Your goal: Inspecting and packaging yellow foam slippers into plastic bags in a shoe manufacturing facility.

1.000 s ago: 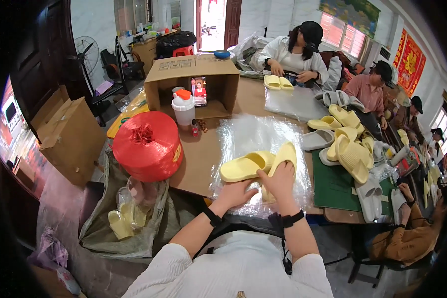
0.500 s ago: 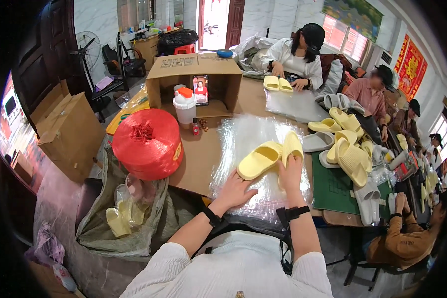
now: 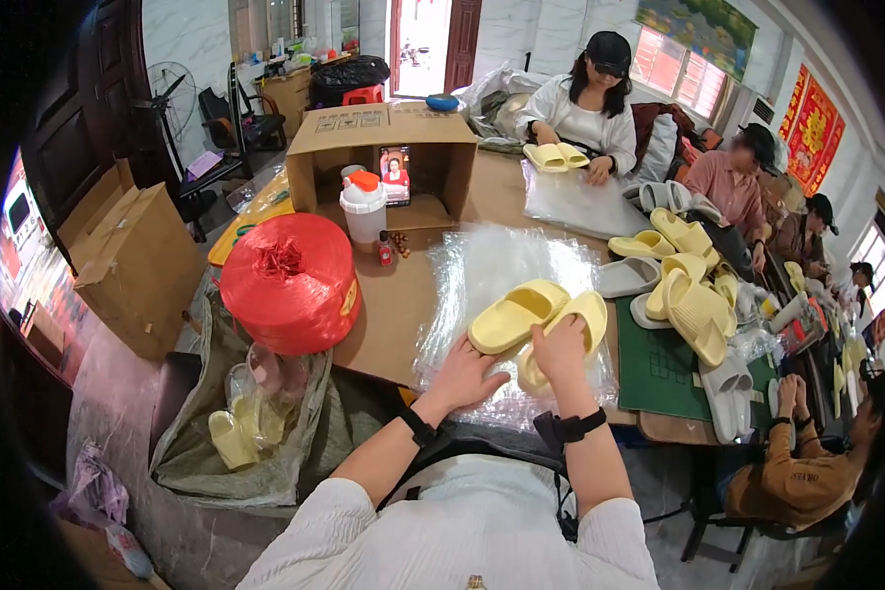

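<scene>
Two pale yellow slippers lie side by side over a stack of clear plastic bags [image 3: 462, 265] in front of me. My right hand [image 3: 562, 352] grips the right slipper [image 3: 588, 313] at its near side, thumb and fingers round the edge, covering part of it. Against the heel of the left slipper [image 3: 506, 324] rests my left hand [image 3: 467, 374], its fingers stretched out and lying mostly on the plastic. Whether its fingertips press the slipper or only touch it, I cannot tell.
A big roll of red plastic twine [image 3: 290, 285] stands at the left, by an open cardboard box [image 3: 383, 128] holding a phone and a white shaker bottle [image 3: 365, 211]. Yellow and grey slippers [image 3: 693, 295] pile up at the right. Across the table a co-worker [image 3: 575, 113] handles yellow slippers.
My right hand has moved a little left and turned the right slipper from its tilted stance to lie flatter beside the other. My left hand stays nearly still. The co-worker opposite has lifted their head.
</scene>
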`<move>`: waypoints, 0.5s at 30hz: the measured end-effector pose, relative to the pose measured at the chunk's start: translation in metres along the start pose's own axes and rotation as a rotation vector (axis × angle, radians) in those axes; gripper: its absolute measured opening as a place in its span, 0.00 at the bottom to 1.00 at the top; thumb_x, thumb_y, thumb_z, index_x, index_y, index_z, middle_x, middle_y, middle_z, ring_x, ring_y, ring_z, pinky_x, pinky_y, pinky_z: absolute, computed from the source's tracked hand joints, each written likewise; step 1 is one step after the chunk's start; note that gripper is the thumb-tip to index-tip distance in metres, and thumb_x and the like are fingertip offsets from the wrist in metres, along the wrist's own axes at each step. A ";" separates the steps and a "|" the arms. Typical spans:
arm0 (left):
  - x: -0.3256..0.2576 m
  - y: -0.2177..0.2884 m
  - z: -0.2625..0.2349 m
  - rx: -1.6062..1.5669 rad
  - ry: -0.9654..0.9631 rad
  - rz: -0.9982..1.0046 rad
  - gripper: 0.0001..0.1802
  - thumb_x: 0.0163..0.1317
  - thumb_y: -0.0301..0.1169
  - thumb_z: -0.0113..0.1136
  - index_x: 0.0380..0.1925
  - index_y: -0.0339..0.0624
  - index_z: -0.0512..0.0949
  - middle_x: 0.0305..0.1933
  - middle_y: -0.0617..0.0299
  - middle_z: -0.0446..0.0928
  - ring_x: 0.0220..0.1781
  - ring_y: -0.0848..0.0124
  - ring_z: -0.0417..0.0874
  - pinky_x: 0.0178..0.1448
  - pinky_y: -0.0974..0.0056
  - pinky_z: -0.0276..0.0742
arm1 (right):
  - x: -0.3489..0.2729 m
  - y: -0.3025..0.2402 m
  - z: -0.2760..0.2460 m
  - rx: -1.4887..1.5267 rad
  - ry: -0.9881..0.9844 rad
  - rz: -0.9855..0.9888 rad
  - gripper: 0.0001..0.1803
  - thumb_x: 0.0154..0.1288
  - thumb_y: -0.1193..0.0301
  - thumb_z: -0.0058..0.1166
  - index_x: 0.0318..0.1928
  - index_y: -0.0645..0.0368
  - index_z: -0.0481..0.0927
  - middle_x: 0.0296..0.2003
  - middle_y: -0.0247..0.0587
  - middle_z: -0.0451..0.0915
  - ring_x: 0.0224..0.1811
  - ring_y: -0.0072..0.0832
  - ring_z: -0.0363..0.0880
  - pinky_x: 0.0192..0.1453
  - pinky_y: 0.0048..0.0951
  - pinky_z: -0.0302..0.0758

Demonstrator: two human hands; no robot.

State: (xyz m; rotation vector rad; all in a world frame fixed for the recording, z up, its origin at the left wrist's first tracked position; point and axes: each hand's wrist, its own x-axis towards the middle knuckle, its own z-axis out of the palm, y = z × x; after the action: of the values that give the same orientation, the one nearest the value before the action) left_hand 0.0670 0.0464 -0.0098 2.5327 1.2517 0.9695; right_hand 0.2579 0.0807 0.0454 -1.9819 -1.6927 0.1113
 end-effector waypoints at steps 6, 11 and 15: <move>0.002 0.003 0.000 -0.014 -0.010 -0.006 0.31 0.65 0.49 0.60 0.65 0.46 0.76 0.69 0.49 0.72 0.75 0.51 0.65 0.81 0.48 0.51 | 0.003 -0.001 0.012 0.052 -0.051 0.050 0.48 0.60 0.44 0.65 0.58 0.81 0.68 0.55 0.64 0.70 0.50 0.54 0.81 0.54 0.45 0.81; 0.000 0.002 -0.002 0.023 0.000 0.001 0.31 0.66 0.50 0.59 0.65 0.47 0.77 0.69 0.51 0.73 0.75 0.52 0.65 0.81 0.48 0.50 | 0.015 -0.012 0.008 -0.131 -0.131 0.002 0.43 0.61 0.41 0.61 0.49 0.79 0.78 0.50 0.63 0.76 0.48 0.51 0.83 0.53 0.44 0.81; 0.002 -0.001 0.002 0.008 -0.036 0.000 0.32 0.66 0.52 0.59 0.65 0.48 0.76 0.68 0.52 0.74 0.75 0.53 0.65 0.82 0.47 0.49 | 0.029 -0.002 0.021 -0.221 0.003 -0.022 0.37 0.63 0.43 0.59 0.47 0.73 0.79 0.46 0.61 0.80 0.44 0.50 0.85 0.49 0.44 0.82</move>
State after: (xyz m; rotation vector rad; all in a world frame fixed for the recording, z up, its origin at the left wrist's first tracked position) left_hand 0.0683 0.0484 -0.0107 2.5438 1.2484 0.9166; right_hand 0.2543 0.1150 0.0354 -2.1184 -1.7905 -0.0909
